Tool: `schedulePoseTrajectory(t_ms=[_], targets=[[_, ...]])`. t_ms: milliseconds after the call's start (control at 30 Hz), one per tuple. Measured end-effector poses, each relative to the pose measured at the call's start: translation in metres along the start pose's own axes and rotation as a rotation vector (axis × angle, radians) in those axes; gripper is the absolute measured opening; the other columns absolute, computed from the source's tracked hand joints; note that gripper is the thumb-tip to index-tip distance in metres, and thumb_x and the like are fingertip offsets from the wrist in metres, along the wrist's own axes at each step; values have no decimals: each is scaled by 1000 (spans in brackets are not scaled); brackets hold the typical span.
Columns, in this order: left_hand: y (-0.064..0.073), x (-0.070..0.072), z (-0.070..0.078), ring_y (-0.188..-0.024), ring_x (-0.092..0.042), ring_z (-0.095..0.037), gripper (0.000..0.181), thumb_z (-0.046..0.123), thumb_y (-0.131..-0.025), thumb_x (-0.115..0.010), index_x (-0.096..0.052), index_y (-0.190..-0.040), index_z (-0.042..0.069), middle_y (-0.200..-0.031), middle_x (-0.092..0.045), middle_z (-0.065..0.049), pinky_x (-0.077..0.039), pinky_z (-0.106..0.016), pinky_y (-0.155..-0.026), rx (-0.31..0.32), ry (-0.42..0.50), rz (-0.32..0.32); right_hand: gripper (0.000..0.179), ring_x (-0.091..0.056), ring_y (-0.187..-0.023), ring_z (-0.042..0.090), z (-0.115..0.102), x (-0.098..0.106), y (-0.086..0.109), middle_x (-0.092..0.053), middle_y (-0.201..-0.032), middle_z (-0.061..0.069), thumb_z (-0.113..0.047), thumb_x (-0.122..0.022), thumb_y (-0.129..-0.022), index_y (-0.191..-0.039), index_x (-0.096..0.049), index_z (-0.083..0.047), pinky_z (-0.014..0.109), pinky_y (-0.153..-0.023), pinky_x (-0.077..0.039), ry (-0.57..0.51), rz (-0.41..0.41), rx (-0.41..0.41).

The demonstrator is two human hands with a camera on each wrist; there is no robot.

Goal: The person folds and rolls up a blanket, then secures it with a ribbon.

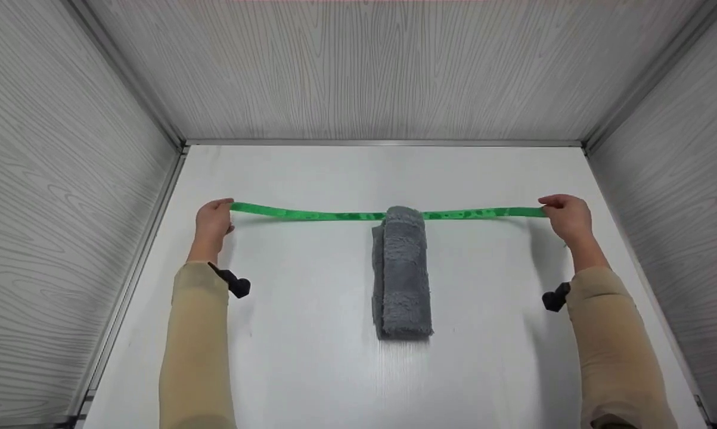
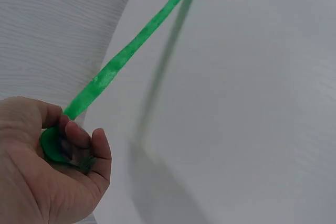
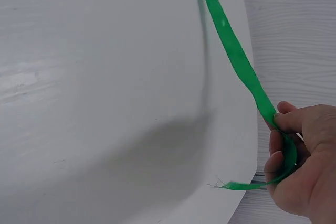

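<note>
A long green ribbon (image 1: 310, 215) stretches sideways across the white table between both hands. At its left end my left hand (image 1: 213, 221) pinches it between thumb and finger; in the left wrist view more ribbon (image 2: 51, 145) is bunched inside the curled fingers. My right hand (image 1: 567, 219) pinches the other end, and in the right wrist view a short frayed tail (image 3: 239, 186) hangs out past the palm. Midway along, a folded grey fluffy towel (image 1: 406, 274) lies lengthwise on the table, its far end overlapping the ribbon and hiding a short stretch of it.
The white tabletop (image 1: 310, 381) is enclosed by a back wall (image 1: 382, 71) and side walls (image 1: 48, 196) of grey wood-grain panels with metal edging. Small black devices (image 1: 239, 285) sit at both sleeve cuffs.
</note>
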State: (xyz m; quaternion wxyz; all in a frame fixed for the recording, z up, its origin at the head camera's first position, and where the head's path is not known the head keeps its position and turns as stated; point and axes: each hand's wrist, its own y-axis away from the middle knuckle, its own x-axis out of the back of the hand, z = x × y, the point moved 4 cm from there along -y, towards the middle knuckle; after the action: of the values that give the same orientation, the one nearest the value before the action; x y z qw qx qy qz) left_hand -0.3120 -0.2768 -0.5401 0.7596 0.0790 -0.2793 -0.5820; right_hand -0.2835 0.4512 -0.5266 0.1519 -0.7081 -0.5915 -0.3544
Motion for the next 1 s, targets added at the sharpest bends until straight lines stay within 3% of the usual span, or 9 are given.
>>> schedulePoseTrajectory(t_ms=[100,233,300,400,500,567,800,1000], targets=[[-2,3,-4,-143,-36,-24,55,28,-111,-20,-38,-159,8,-166,-28,-9,-47,-31,-100,-10,-110,-45,34,-55,-118,36,4,-1,1,-60,-131,26,-9,-46,-107,-135,-61,4,41,-90,-45,84,-2,49],[0,4,-3,-153,-23,-31,56,25,-111,-17,-29,-161,3,-166,-25,-17,-31,-42,-119,-105,-261,-57,32,-55,-120,42,5,-5,3,-62,-128,28,-3,-46,-106,-130,-64,6,50,-94,-46,149,25,119],[0,5,-3,-152,-25,-35,53,21,-111,-22,-30,-160,1,-163,-29,-22,-28,-47,-120,-166,-330,-18,30,-56,-118,44,3,-6,3,-62,-126,30,-2,-47,-105,-128,-65,7,54,-95,-46,178,49,158],[1,9,-1,-144,-36,-43,50,13,-109,-31,-36,-158,2,-155,-38,-28,-34,-52,-115,-240,-443,84,29,-51,-119,49,3,-7,4,-60,-126,31,1,-51,-102,-127,-66,7,59,-98,-42,240,88,210],[4,15,0,-139,-37,-47,52,7,-107,-34,-35,-159,4,-152,-40,-29,-35,-57,-111,-264,-543,183,32,-41,-127,55,3,-8,5,-55,-132,33,0,-54,-100,-130,-65,4,66,-104,-33,311,118,231],[5,20,0,-142,-31,-49,56,4,-105,-34,-28,-161,5,-154,-35,-30,-30,-58,-114,-269,-592,223,33,-35,-132,57,5,-7,5,-51,-137,34,-2,-56,-100,-132,-64,2,69,-107,-27,353,128,235],[7,31,-4,-152,2,-49,71,16,-106,-40,0,-164,3,-166,2,-31,0,-61,-121,-270,-645,225,39,-28,-140,57,10,0,7,-46,-144,34,-10,-53,-102,-139,-57,3,72,-114,-12,382,146,233],[7,31,-5,-152,12,-47,81,39,-107,-43,6,-164,6,-166,13,-27,8,-65,-118,-287,-652,196,47,-15,-147,56,7,9,8,-35,-154,34,-19,-50,-106,-147,-49,2,71,-117,1,336,156,218]])
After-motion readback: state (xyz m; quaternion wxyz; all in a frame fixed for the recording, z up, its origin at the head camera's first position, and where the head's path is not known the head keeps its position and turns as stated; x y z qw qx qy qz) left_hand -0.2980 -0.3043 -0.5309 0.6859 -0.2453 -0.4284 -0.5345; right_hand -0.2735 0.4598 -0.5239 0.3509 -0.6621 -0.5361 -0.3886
